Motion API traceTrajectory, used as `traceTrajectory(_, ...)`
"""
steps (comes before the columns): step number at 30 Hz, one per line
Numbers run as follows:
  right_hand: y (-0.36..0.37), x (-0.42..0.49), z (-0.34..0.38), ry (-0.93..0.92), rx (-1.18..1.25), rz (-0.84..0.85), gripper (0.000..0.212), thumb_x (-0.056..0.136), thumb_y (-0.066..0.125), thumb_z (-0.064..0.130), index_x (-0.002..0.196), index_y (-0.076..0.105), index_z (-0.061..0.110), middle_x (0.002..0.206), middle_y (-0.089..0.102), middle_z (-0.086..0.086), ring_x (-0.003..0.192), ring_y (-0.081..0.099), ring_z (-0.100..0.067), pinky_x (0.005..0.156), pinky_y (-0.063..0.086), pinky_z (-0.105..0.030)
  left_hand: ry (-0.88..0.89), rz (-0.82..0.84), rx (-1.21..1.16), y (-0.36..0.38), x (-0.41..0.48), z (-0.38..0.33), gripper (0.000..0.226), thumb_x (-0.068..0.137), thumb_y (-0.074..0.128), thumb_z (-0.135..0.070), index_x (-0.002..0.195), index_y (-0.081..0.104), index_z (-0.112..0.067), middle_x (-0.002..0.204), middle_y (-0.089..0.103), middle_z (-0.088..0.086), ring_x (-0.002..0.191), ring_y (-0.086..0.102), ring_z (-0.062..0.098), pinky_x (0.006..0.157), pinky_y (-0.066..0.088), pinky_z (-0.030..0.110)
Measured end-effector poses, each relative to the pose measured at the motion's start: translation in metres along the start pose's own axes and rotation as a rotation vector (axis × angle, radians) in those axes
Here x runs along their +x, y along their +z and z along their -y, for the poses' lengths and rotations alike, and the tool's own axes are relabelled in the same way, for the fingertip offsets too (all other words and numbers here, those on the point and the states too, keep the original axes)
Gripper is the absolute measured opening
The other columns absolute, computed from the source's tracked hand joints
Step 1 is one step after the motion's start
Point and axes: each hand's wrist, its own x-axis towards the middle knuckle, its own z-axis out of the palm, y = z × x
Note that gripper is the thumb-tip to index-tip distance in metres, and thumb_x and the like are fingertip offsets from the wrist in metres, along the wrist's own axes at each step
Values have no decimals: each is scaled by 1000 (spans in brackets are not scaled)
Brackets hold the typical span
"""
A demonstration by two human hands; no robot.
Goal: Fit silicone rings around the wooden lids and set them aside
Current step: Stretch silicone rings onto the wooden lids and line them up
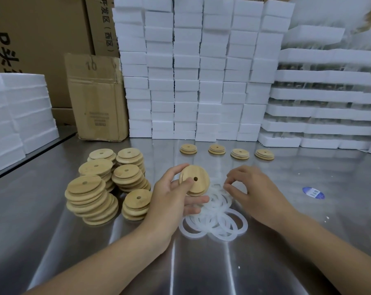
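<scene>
The left hand [169, 194] reaches in from the near edge of the table [286, 241] and grips a wooden lid [196, 177]. It holds the lid tilted above the middle, thumb on its face beside the hole and fingers curled behind. The right hand [252, 188] hovers palm down over the pile of rings [214, 222] just beside the lid. Its fingertips are curled together, but blur hides whether they pinch a ring. Stacked lids [108, 188] stand toward the left edge.

White foam blocks [193, 69] stacked beside a cardboard box [97, 99].
</scene>
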Motion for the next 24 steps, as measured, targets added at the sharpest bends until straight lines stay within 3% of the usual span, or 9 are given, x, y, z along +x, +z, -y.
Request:
traceTrajectory(6, 3, 0, 3, -2, 25, -5, 11, 99, 64, 42, 107, 70, 38, 131, 55, 22, 124, 43, 2, 101, 33, -19, 4, -4, -16, -1, 1, 0, 37, 109, 59, -9, 139, 63, -28, 113, 78, 14, 83, 82, 36, 58, 65, 31)
traceTrajectory(9, 6, -3, 5, 40, 41, 131, 30, 97, 65, 50, 125, 63, 39, 129, 54, 23, 119, 50, -1, 98, 40, -21, -12, -7, -27, -1, 2, 0, 37, 110, 57, -8, 139, 63, -29, 114, 76, 11, 83, 82, 36, 58, 65, 32)
traceTrajectory(12, 6, -5, 7, 89, 69, 130, 28, 95, 67, 49, 121, 66, 39, 116, 68, 21, 106, 63, -1, 91, 52, -24, -22, -2, -12, -1, 1, 0, 38, 110, 56, -8, 140, 63, -29, 117, 75, 12, 84, 82, 35, 58, 65, 31)
traceTrajectory(15, 0, -3, 11, 116, 81, 37, 5, 95, 69, 43, 95, 69, 38, 108, 72, 19, 91, 63, 2, 82, 52, -22, -26, 6, -3, -1, 0, 0, 38, 110, 55, -8, 141, 63, -28, 121, 74, 14, 84, 83, 35, 58, 65, 31)
traceTrajectory(17, -1, -2, 13, 128, 133, -71, 9, 94, 71, 37, 86, 69, 37, 107, 70, 21, 95, 59, 4, 84, 46, -19, -33, 16, -4, -1, 0, -1, 38, 110, 54, -9, 142, 62, -28, 123, 74, 15, 84, 83, 35, 60, 65, 31)
traceTrajectory(21, -11, -3, 30, 31, 344, -440, 4, 94, 74, 30, 92, 73, 32, 104, 69, 20, 107, 61, -1, 93, 45, -19, -50, 47, 0, -1, 0, -2, 37, 111, 54, -15, 146, 61, -25, 115, 79, 15, 84, 82, 36, 62, 66, 33)
traceTrajectory(24, -18, -5, 45, -211, 256, -622, 2, 97, 75, 26, 97, 77, 25, 107, 66, 11, 108, 60, -11, 95, 42, -21, -62, 108, 27, -1, -2, -3, 34, 113, 51, -28, 145, 62, -21, 120, 79, 15, 86, 82, 39, 65, 67, 33)
